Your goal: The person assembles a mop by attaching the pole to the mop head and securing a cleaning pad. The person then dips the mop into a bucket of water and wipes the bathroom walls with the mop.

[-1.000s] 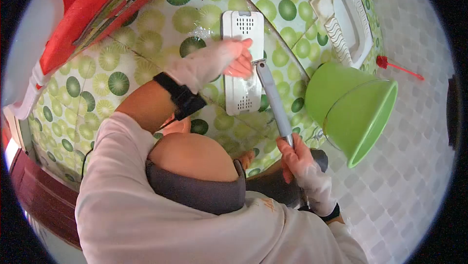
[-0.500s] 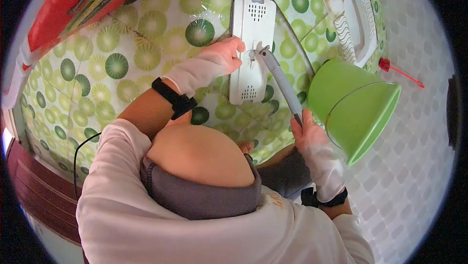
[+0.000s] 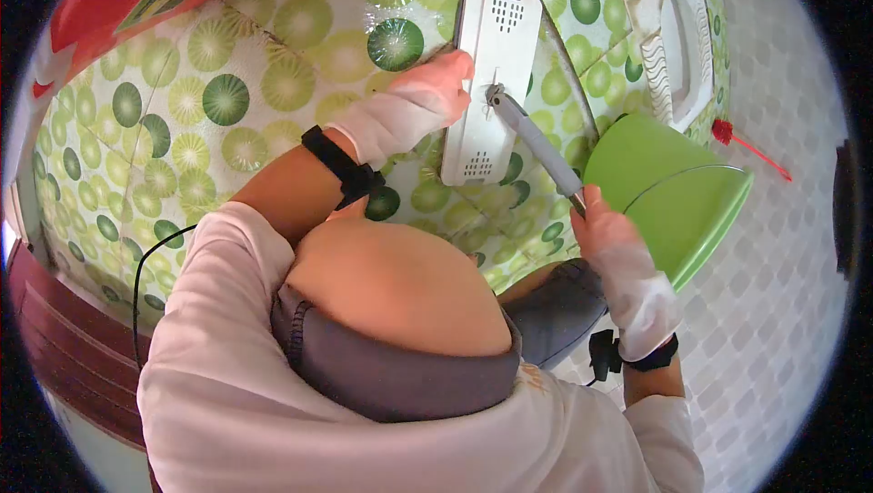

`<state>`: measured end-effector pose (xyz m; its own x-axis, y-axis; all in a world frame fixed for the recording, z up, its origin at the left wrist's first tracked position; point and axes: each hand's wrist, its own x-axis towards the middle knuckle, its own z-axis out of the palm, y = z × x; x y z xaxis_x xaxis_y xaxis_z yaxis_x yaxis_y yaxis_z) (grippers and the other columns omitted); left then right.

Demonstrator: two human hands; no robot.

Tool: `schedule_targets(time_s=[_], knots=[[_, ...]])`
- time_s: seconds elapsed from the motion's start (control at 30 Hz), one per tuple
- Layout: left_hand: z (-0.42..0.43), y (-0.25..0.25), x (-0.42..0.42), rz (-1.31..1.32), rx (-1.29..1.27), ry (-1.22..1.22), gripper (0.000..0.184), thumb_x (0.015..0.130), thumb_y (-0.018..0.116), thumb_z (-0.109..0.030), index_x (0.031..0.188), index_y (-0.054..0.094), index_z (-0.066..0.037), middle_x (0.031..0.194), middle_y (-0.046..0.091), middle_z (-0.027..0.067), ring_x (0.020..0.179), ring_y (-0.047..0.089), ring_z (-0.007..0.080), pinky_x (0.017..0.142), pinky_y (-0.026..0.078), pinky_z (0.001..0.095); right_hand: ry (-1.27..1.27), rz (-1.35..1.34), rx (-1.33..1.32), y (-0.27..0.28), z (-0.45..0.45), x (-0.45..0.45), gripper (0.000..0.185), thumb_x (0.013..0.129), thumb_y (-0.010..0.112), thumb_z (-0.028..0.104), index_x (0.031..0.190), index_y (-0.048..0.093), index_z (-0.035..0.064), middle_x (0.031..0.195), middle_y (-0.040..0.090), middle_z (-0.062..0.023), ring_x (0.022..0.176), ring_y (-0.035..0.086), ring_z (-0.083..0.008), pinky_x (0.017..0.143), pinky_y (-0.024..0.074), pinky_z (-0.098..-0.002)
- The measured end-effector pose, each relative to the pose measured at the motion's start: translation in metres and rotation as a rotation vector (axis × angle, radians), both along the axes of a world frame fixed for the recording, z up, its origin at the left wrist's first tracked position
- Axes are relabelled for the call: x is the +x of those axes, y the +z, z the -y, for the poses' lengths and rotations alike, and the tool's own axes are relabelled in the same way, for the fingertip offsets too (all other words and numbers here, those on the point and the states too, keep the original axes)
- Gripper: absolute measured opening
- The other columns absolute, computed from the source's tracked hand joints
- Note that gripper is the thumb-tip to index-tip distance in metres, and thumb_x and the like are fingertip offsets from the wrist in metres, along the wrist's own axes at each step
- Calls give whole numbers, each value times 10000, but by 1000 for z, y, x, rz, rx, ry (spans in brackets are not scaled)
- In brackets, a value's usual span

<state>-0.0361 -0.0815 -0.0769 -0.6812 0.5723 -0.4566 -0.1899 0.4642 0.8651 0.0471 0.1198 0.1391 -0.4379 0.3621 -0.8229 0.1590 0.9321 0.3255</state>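
A white flat mop head (image 3: 491, 115) with holes at both ends is held up over the patterned floor, its plate facing me. My left hand (image 3: 432, 88), in a thin whitish glove, grips its left edge, with some fingers hidden behind the plate. A grey mop handle (image 3: 541, 147) joins the plate at a hinge in the middle and slants down to the right. My right hand (image 3: 609, 229), gloved likewise, is wrapped around that handle. Just beyond it stands a light green bucket (image 3: 659, 166) with a wire handle, tilted in the view.
A white squat toilet (image 3: 677, 47) is set in the floor at upper right. Near the bucket lies a red brush (image 3: 750, 147). A red object (image 3: 127, 2) fills the upper left corner. Grey patterned tiles (image 3: 773, 293) cover the right side, and a dark cable (image 3: 141, 284) hangs at left.
The mop head has shifted slightly right and up and tilts a little more. My right hand has moved up and right with the handle. Both hands keep their grip.
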Motion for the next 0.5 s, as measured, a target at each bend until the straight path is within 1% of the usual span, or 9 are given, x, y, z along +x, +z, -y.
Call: schedule_targets(time_s=[0.03, 0.07, 0.13, 0.17, 0.27, 0.33, 0.37, 0.43, 0.5], knots=[[-2, 2, 0, -11, -14, 65, 324, 791, 601, -122, 1093, 495, -66, 858, 605, 121, 803, 609, 288, 710, 484, 385, 68, -28, -22, 3, -3, -1, 212, 923, 435, 336, 1020, 438, 147, 842, 637, -194, 775, 622, -413, 670, 475, -527], [-3, 3, -1, -11, -13, 63, 324, 791, 601, -122, 1093, 495, -66, 858, 605, 121, 803, 609, 288, 710, 484, 385, 66, -28, -21, 5, -6, -4, 212, 923, 435, 336, 1020, 438, 147, 842, 637, -194, 775, 622, -413, 670, 475, -527], [0, 16, -8, 6, -61, 19, 336, 784, 621, -133, 1083, 492, -47, 907, 604, 143, 840, 608, 315, 736, 485, 397, 68, 41, 29, 4, -12, -16, 229, 875, 532, 224, 1070, 468, 123, 763, 612, -213, 715, 613, -409, 627, 472, -520], [0, 16, -8, 6, -60, 16, 336, 784, 621, -133, 1083, 492, -47, 907, 604, 143, 840, 608, 315, 736, 485, 397, 65, 41, 30, 5, -13, -22, 229, 875, 532, 224, 1070, 468, 123, 763, 612, -213, 715, 613, -409, 627, 472, -520], [-2, 14, -5, 5, -35, 29, 362, 777, 636, -142, 1091, 482, -47, 967, 586, 170, 893, 597, 329, 762, 481, 411, 124, 88, 39, 12, -12, -43, 225, 867, 518, 182, 1085, 481, 138, 836, 618, -205, 793, 615, -404, 692, 471, -513], [-3, 14, -1, -295, -173, -89, 402, 771, 652, -159, 1116, 471, -57, 1017, 572, 174, 944, 581, 337, 786, 475, 423, 183, 110, 64, 16, -8, -54, 234, 872, 492, 158, 1106, 482, 151, 911, 623, -184, 865, 614, -383, 733, 473, -488], [-4, 14, -1, -294, -174, -91, 402, 771, 652, -159, 1116, 471, -57, 1017, 572, 174, 944, 581, 337, 786, 475, 423, 181, 111, 63, 19, -2, -61, 234, 872, 492, 158, 1106, 482, 151, 911, 623, -184, 865, 614, -383, 733, 473, -488], [-7, 25, -5, -315, -158, -252, 462, 762, 673, -188, 1151, 457, -63, 1070, 561, 162, 977, 568, 336, 805, 471, 432, 210, 180, 80, 25, 10, -73, 232, 891, 445, 131, 1118, 483, 163, 958, 620, -171, 896, 610, -376, 755, 475, -471], [-9, 22, 5, -327, -75, -154, 468, 766, 672, -206, 1159, 460, -67, 1080, 564, 150, 968, 574, 329, 800, 472, 427, 237, 183, 75, 27, 13, -76, 227, 897, 431, 131, 1115, 483, 165, 957, 620, -169, 897, 611, -376, 758, 477, -467]])
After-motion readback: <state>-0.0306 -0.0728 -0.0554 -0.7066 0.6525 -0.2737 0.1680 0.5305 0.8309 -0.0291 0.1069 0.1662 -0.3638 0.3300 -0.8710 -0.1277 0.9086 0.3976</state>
